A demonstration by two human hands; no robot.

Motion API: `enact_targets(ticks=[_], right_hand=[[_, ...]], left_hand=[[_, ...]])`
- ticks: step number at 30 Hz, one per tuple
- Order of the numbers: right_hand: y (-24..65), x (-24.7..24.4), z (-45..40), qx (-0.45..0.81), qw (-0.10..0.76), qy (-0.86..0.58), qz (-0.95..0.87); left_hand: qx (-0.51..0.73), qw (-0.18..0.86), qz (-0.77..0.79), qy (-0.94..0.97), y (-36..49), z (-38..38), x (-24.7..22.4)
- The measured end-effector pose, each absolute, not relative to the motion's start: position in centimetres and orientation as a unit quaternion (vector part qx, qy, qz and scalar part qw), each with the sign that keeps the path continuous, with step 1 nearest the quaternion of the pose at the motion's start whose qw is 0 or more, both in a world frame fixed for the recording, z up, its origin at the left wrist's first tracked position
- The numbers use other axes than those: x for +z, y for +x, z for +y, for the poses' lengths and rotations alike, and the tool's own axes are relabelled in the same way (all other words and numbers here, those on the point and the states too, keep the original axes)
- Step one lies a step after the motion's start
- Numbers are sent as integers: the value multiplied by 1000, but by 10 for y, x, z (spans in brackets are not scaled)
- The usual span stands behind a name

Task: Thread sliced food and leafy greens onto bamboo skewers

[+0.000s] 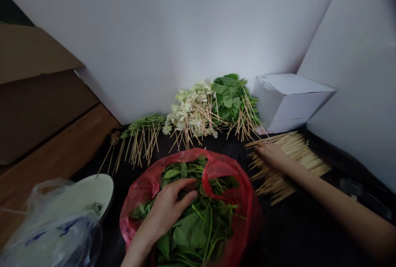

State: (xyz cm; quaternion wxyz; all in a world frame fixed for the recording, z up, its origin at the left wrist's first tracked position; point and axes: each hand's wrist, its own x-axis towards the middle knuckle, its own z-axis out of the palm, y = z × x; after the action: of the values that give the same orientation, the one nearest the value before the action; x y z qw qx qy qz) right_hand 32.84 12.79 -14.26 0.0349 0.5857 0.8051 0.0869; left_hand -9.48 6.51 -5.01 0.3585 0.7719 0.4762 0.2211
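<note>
A red plastic bag (247, 205) full of leafy greens (192, 232) stands open at the front centre. Over the leaves inside it lies my left hand (168, 203), thumb and fingers apart, nothing held. At the right, my right hand (270, 154) touches the upper left part of a pile of thin wooden skewers (297, 147); its fingers point left and whether they grip a skewer is unclear. Behind the bag are skewered green stalks (147, 122), pale cabbage-like pieces on skewers (193, 108) and skewered green leaves (229, 96).
A white box (291, 102) stands by the wall at the back right. Left of the bag are a white bowl (103, 186) and a clear plastic bag (55, 234). A cardboard box (40, 106) is at the far left. Black cloth or plastic covers the work surface.
</note>
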Motion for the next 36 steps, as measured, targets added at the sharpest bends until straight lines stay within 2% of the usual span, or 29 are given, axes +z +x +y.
enact_targets(ticks=[5, 8, 11, 15, 23, 30, 33, 36], right_hand=[[329, -145, 128, 91, 118, 565, 812], [328, -144, 132, 94, 143, 553, 815], [329, -139, 135, 102, 142, 539, 824], [326, -125, 129, 116, 110, 525, 836], [292, -77, 93, 175, -40, 502, 846], [255, -20, 51, 232, -188, 506, 809], [228, 4, 30, 220, -343, 452, 793], [194, 21, 20, 174, -398, 375, 819]], left_hand=[[213, 371, 474, 770, -95, 66, -43], [268, 385, 465, 751, -101, 64, -33], [336, 371, 466, 730, -110, 56, -22], [364, 334, 456, 740, -119, 37, -16], [344, 255, 406, 807, -115, 13, -26], [231, 206, 317, 897, -86, 12, -28], [244, 234, 316, 887, -82, 15, -28], [343, 333, 343, 809, -87, 18, -25]])
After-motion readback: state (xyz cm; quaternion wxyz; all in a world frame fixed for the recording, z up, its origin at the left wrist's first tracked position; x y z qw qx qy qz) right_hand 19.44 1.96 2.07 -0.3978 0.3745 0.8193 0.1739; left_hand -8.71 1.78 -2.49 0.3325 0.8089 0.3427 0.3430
